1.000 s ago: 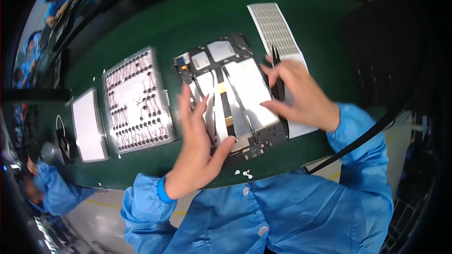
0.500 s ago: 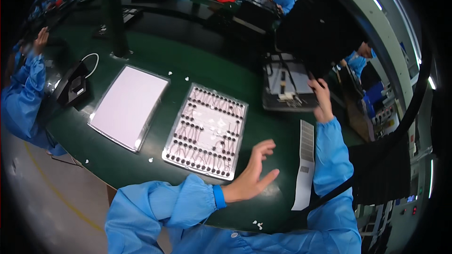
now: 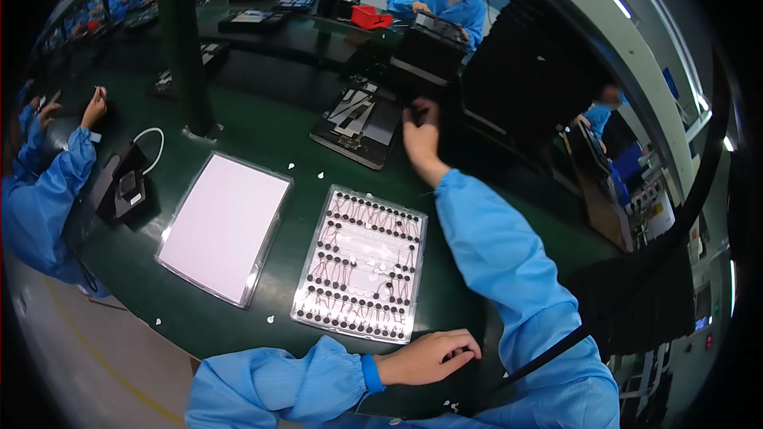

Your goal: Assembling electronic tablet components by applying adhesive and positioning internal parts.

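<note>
My right hand (image 3: pixel 422 135) reaches far across the green table, just beside the right edge of an opened, flat black electronic device (image 3: pixel 380 129) with grey and white parts inside. Its fingers are slightly blurred; thumb and fingers look apart, with nothing visible between them. Lower down, my left hand (image 3: pixel 424 357) rests near the bottom right corner of a clear tray (image 3: pixel 369 240). The left fingers are loosely bent, thumb apart, and no held thing shows. Rows of small round black parts with thin wires fill much of the tray.
Left of the tray lies a clear tray with a blank pale sheet (image 3: pixel 226 226). Beyond it stand a small black device (image 3: pixel 131 187) with a white cable and a dark post (image 3: pixel 181 56). A co-worker's sleeve (image 3: pixel 48 183) is at the left; others work across the table. Small white bits dot the tabletop.
The black device has moved left and farther away, and my right hand has come off its edge. My left hand has lowered and its fingers have curled. The white paper strip no longer shows.
</note>
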